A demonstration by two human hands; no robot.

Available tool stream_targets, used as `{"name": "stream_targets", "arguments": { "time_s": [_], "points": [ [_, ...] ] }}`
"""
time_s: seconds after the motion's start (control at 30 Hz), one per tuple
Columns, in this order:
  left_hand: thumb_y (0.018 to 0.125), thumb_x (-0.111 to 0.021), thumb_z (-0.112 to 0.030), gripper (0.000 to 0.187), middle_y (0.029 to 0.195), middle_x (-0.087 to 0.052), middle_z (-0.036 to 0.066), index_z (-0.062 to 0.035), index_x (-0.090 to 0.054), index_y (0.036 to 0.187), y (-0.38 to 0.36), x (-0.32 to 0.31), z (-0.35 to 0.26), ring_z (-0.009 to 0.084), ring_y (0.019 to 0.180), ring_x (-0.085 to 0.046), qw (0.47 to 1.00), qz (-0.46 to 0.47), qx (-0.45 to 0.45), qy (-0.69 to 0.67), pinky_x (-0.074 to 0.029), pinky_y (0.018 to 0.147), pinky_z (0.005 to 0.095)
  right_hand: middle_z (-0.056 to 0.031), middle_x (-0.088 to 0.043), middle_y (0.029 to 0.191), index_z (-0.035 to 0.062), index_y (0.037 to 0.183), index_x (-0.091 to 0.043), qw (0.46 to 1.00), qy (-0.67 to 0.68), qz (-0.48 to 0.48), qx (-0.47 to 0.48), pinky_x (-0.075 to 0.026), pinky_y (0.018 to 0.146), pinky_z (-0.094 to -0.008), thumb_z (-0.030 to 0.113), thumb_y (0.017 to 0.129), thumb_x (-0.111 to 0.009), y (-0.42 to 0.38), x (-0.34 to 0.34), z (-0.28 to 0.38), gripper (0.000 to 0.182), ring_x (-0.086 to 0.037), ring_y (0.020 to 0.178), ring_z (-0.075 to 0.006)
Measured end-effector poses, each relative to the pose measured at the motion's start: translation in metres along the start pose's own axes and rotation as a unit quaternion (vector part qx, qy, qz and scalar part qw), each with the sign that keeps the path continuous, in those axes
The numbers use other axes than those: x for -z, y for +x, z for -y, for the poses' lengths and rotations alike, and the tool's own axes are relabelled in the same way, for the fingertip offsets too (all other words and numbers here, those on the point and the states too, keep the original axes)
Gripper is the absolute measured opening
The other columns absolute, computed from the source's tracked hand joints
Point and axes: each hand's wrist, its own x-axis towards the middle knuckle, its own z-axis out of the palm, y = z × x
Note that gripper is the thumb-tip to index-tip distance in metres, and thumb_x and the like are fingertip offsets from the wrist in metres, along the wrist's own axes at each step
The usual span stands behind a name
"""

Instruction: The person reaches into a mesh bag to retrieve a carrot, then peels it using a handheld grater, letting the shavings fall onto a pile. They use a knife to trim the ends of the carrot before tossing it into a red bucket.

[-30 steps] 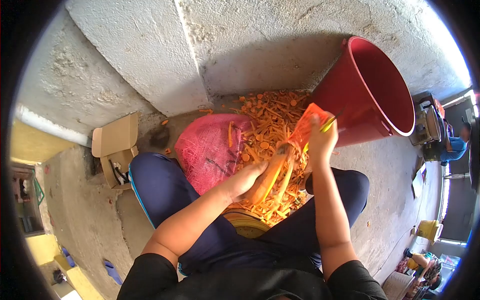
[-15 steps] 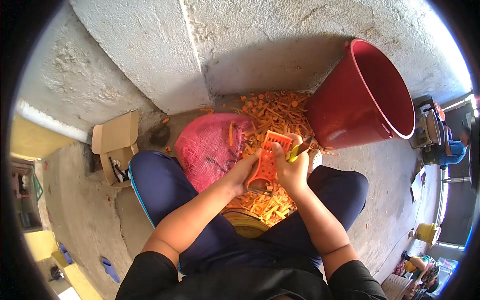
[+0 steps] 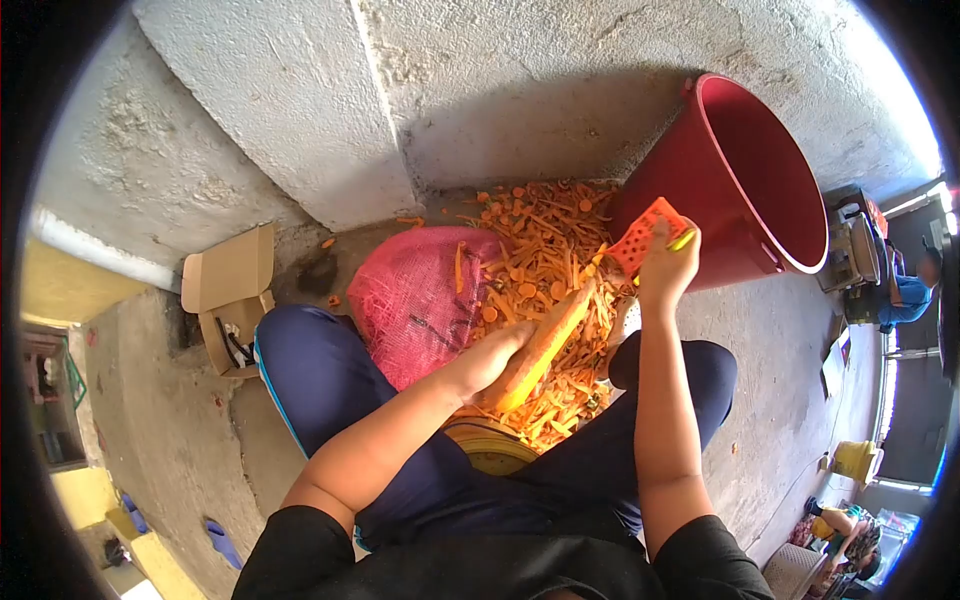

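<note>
A large peeled-looking carrot (image 3: 550,345) lies slanted in my left hand (image 3: 494,364), whose fingers are wrapped around its near, thick end. My right hand (image 3: 667,262) grips an orange perforated plastic grater (image 3: 645,232), raised beyond the carrot's thin end. Along with the grater, that hand holds something with a yellow-green handle (image 3: 682,240); its other end is hidden. Under both hands spreads a heap of carrot peelings and slices (image 3: 545,225). Between my legs, a yellow round container (image 3: 490,462) shows its rim beneath the peelings.
A pink mesh sack (image 3: 425,300) sits left of the heap. To the right, a big red bucket (image 3: 690,190) leans tilted near the wall (image 3: 520,60). An open cardboard box (image 3: 230,290) stands at left. Other people (image 3: 908,295) are far off at the right.
My right hand has moved up and right with the grater, away from my left hand. The carrot now shows fully in my left hand, which stays nearly in place.
</note>
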Motion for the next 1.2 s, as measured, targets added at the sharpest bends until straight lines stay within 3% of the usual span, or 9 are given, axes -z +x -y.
{"name": "stream_targets", "arguments": {
  "time_s": [0.07,0.27,0.33,0.43,0.67,0.87,0.93,1.03,1.2],
  "points": [
    [0.09,-0.03,-0.04,0.037,0.077,-0.054,0.01,-0.0079,-0.046,0.1,-0.002,0.001,-0.004,0.0212,0.065,-0.055,0.996,-0.025,0.041,-0.07,-0.048,0.055,0.0339,-0.0042,-0.052,0.07,0.0033,0.092,-0.049,0.997,0.045,0.012,-0.067,-0.039,0.055,-0.0246,0.015,0.083,-0.054,0.006,0.006,-0.001,0.016,-0.045,0.062,-0.0068],
    [0.089,-0.034,-0.038,0.036,0.093,-0.057,0.009,-0.0084,-0.046,0.105,0.008,0.026,0.002,0.0236,0.078,-0.057,0.978,0.005,0.072,-0.197,-0.05,0.065,0.0407,-0.0012,-0.051,0.075,0.0012,0.096,-0.046,0.975,0.123,0.183,-0.015,-0.041,0.057,-0.0201,0.014,0.082,-0.055,-0.066,0.005,0.037,0.02,-0.048,0.062,-0.0064],
    [0.089,-0.033,-0.037,0.037,0.096,-0.057,0.009,-0.0072,-0.046,0.107,0.009,0.01,-0.007,0.0216,0.081,-0.058,0.974,-0.056,0.056,-0.213,-0.049,0.069,0.0383,-0.0103,-0.057,0.078,0.0,0.096,-0.046,0.965,0.063,0.254,-0.001,-0.045,0.059,-0.0274,0.019,0.082,-0.056,-0.086,0.007,0.042,0.026,-0.056,0.066,-0.016],
    [0.09,-0.032,-0.037,0.039,0.098,-0.057,0.009,-0.0056,-0.046,0.109,0.011,0.01,-0.006,0.0186,0.084,-0.058,0.977,-0.09,0.026,-0.193,-0.049,0.072,0.0348,-0.0108,-0.058,0.071,-0.0005,0.096,-0.046,0.949,0.119,0.292,-0.016,-0.045,0.058,-0.0292,0.018,0.082,-0.056,-0.1,0.002,0.046,0.026,-0.057,0.062,-0.0171],
    [0.091,-0.026,-0.036,0.039,0.097,-0.056,0.007,-0.0074,-0.046,0.109,0.001,-0.005,-0.007,0.0155,0.086,-0.055,0.987,-0.08,0.028,-0.134,-0.048,0.071,0.0334,-0.01,-0.057,0.071,-0.0003,0.096,-0.046,0.969,0.052,0.242,-0.002,-0.044,0.057,-0.027,0.016,0.08,-0.057,-0.091,-0.001,0.043,0.026,-0.055,0.061,-0.0148],
    [0.091,-0.027,-0.036,0.04,0.097,-0.057,0.008,-0.0071,-0.048,0.109,0.008,0.017,0.001,0.0171,0.085,-0.056,0.981,-0.056,0.038,-0.181,-0.048,0.071,0.0331,-0.0066,-0.055,0.074,-0.0007,0.097,-0.045,0.957,0.167,0.227,-0.074,-0.043,0.059,-0.0238,0.016,0.081,-0.056,-0.091,0.002,0.042,0.025,-0.052,0.065,-0.0105],
    [0.091,-0.03,-0.035,0.038,0.095,-0.057,0.008,-0.0063,-0.047,0.108,0.011,0.006,-0.002,0.0173,0.081,-0.057,0.971,-0.139,0.046,-0.187,-0.048,0.07,0.0324,-0.0058,-0.055,0.073,-0.0011,0.096,-0.045,0.952,0.17,0.245,-0.075,-0.043,0.058,-0.0239,0.015,0.081,-0.056,-0.095,0.003,0.045,0.024,-0.052,0.064,-0.0102],
    [0.09,-0.033,-0.032,0.035,0.095,-0.058,0.008,-0.0059,-0.047,0.108,0.013,0.006,-0.001,0.0173,0.08,-0.058,0.962,-0.162,0.045,-0.214,-0.049,0.07,0.0316,-0.0083,-0.056,0.069,-0.0012,0.096,-0.045,0.961,0.11,0.252,0.012,-0.044,0.055,-0.0259,0.015,0.08,-0.058,-0.1,0.0,0.044,0.026,-0.055,0.06,-0.0137],
    [0.09,-0.034,-0.029,0.032,0.094,-0.058,0.007,-0.006,-0.047,0.108,0.012,0.004,-0.003,0.0172,0.081,-0.058,0.961,-0.149,0.036,-0.232,-0.049,0.07,0.0316,-0.0128,-0.058,0.071,0.0002,0.096,-0.046,0.959,0.123,0.256,0.001,-0.045,0.057,-0.0285,0.015,0.079,-0.059,-0.104,-0.001,0.04,0.026,-0.058,0.062,-0.0185]
  ]
}}
